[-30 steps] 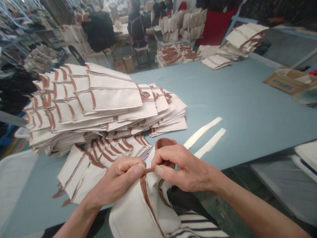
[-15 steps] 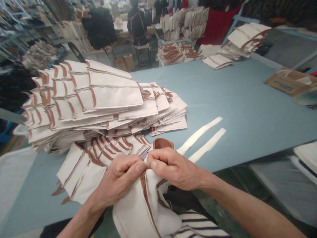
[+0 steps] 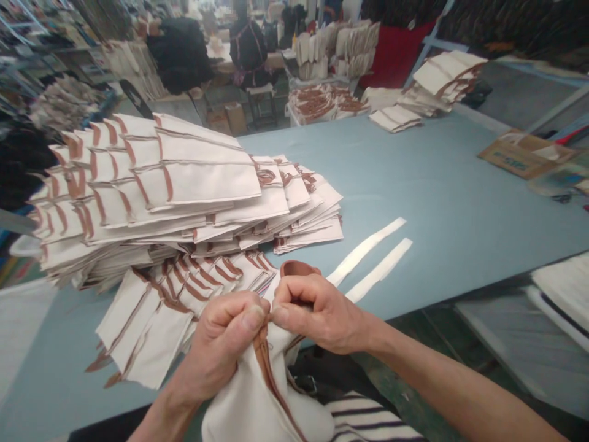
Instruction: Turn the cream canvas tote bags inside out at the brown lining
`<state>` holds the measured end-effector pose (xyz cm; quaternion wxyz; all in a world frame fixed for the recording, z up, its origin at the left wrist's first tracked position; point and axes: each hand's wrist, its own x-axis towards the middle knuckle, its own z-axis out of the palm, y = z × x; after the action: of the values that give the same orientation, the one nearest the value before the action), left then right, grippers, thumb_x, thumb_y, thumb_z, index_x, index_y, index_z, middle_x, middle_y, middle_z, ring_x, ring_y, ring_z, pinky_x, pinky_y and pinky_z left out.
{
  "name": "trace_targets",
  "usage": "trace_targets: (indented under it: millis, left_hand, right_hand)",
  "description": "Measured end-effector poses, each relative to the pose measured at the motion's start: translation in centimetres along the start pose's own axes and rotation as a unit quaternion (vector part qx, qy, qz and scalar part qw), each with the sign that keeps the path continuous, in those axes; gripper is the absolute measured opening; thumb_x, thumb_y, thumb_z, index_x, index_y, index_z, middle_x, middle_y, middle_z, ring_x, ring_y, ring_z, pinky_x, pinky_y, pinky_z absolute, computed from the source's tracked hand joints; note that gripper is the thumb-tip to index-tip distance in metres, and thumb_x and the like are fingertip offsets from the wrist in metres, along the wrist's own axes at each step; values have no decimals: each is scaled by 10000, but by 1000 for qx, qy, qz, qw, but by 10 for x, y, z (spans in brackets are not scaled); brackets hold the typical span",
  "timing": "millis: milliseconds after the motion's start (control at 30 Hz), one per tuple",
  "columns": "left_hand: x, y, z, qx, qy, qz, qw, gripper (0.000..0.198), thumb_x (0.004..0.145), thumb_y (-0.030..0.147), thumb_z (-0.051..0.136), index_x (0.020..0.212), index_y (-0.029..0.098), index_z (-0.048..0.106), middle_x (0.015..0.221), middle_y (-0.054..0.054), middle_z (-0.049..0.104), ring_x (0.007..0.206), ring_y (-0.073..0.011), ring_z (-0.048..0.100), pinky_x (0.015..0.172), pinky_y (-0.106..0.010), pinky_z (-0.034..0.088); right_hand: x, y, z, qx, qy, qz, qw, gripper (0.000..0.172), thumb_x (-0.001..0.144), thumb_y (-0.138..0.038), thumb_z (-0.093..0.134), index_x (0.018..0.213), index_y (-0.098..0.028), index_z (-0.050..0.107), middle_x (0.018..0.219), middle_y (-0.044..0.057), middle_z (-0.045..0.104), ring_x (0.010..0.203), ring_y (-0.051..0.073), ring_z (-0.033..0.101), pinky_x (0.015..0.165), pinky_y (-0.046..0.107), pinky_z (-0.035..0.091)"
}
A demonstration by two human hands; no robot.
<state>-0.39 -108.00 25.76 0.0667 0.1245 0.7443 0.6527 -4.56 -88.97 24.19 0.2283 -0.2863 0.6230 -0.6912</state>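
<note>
A cream fabric piece [image 3: 248,396] with a brown-edged seam hangs from both my hands at the table's near edge. My left hand [image 3: 230,337] pinches the top end of its brown seam between thumb and bent fingers. Right beside it, my right hand [image 3: 317,310] grips the same end, fingers curled in. The exact spot between the fingertips is too small to make out. Behind my right hand a brown band [image 3: 297,268] curves up in a loop. Left of my hands lies a fanned row of cream pieces [image 3: 147,325] with brown edging.
A tall stack of cream, brown-edged pieces [image 3: 207,178] covers the table's left side. Two pale strips [image 3: 368,248] lie right of my hands on the blue-grey table [image 3: 414,184]. Farther off are a cardboard box [image 3: 524,153], more fabric piles [image 3: 442,77] and a seated person [image 3: 248,49].
My two hands have shifted slightly, the left turning down and leftward with the fabric, showing more of the brown seam. The whole view has moved a little. Both hands keep their hold.
</note>
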Motion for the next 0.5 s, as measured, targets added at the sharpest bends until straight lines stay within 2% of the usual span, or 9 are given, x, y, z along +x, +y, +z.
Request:
trace_targets:
  millis: [67, 133, 267, 400, 500]
  left_hand:
    - [1, 0, -3, 36, 3, 10, 999, 606, 998, 593, 571, 559, 190, 462, 543, 36, 436, 511, -111, 376, 498, -242, 336]
    - [0, -3, -9, 65, 20, -1, 998, 572, 992, 531, 602, 551, 193, 467, 552, 33, 435, 530, -120, 405, 523, -244, 362]
    - [-10, -14, -25, 32, 104, -77, 991, 443, 948, 467, 639, 604, 191, 601, 574, 24, 497, 555, -137, 443, 510, -235, 378]
    - [-18, -19, -33, -25, 168, -147, 974, 342, 841, 461, 710, 646, 180, 711, 572, 15, 577, 527, -139, 481, 477, -220, 402]
    - [-19, -12, -29, -43, 195, -161, 967, 321, 778, 451, 735, 620, 171, 733, 566, 7, 602, 521, -137, 497, 476, -211, 401]
  right_hand:
    - [2, -6, -10, -37, -11, -11, 999, 411, 964, -511, 660, 740, -189, 539, 651, -65, 445, 583, 94, 381, 540, 225, 318]
    - [4, -10, -23, -118, -20, -31, 992, 463, 1032, -556, 529, 769, -179, 580, 684, -34, 514, 633, 116, 449, 603, 243, 360]
    - [3, -4, -46, -208, -11, -50, 977, 698, 1092, -648, 230, 847, -159, 664, 850, 60, 687, 767, 169, 589, 727, 288, 424]
    - [-3, 13, -47, -239, 18, -63, 969, 800, 1070, -711, 152, 860, -164, 698, 825, 54, 705, 747, 173, 611, 720, 287, 418]
    - [-5, 16, -41, -257, 13, -74, 964, 802, 1075, -699, 131, 846, -169, 689, 796, 49, 689, 715, 170, 594, 694, 286, 413]
